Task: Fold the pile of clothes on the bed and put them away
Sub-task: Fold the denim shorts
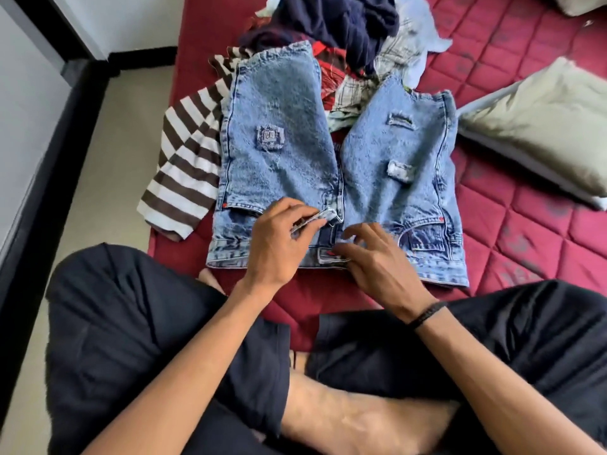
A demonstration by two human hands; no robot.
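Observation:
A pair of light blue denim shorts [282, 139] lies spread flat on the red mattress [512, 231], waistband toward me, legs pointing away. My left hand [279, 244] pinches the left flap of the open fly near the zipper. My right hand [377, 257] rests on the waistband at the button, fingers curled on the fabric edge. Behind the shorts sits the pile of clothes [345, 31]: a navy garment, a red checked one, a pale plaid one. A brown-and-white striped shirt [184, 172] lies partly under the shorts' left side.
An olive-grey pillow [538, 126] lies at the right on the mattress. My crossed legs in dark shorts [131, 339] fill the foreground. The mattress's left edge drops to a beige floor [108, 178] with a black skirting along the wall.

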